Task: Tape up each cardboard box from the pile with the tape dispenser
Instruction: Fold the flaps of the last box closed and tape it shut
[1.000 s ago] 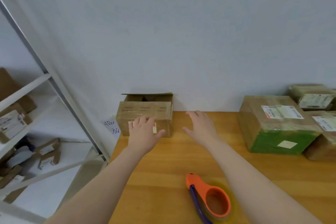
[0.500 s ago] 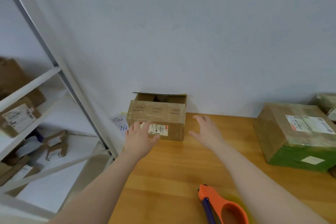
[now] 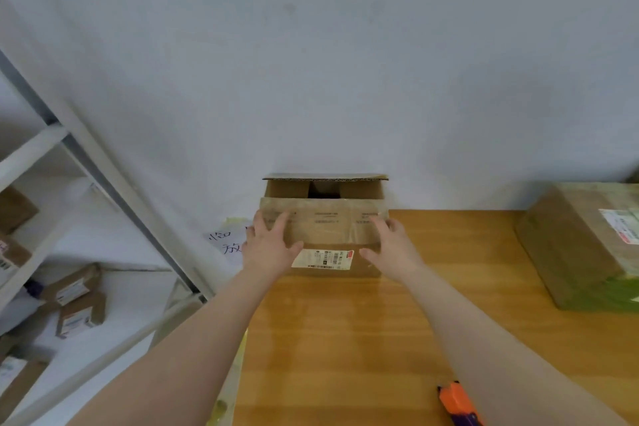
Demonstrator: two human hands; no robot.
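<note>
**Box Pick-Up: Both Hands on the Front Face**

Half a second ago both hands were short of the box. Now both are in contact with it. The view has also advanced, so the dispenser (image 3: 458, 403) shows only its orange tip at the bottom edge.

1. Dispenser. It lies on the table (image 3: 345, 339) just beside the right forearm, and neither hand holds it. It is probably parked there to be within reach once the box is drawn close.

2. Left hand (image 3: 271, 245). It is open and flat against the front face at the left corner, fingers spread upward and thumb extended across the face.

3. Right hand (image 3: 390, 245). It mirrors the left at the right corner, open with fingers spread and the thumb pointing inward. Neither hand grips. With a hand at each corner, the box can likely be drawn back squarely without twisting.

4. Box (image 3: 325, 232). It sits at the far left of the table, against the wall (image 3: 311, 62). A label (image 3: 323, 259) lies between the two thumbs. The top is untaped: the rear flap (image 3: 325, 178) stands raised and a dark gap shows beneath it. Taping has not yet begun on this box.

5. Taped box (image 3: 581, 245). It stands well apart at the right edge, clear of the working area.

Recommended next step: draw the box toward the dispenser, then close the flaps.
</note>
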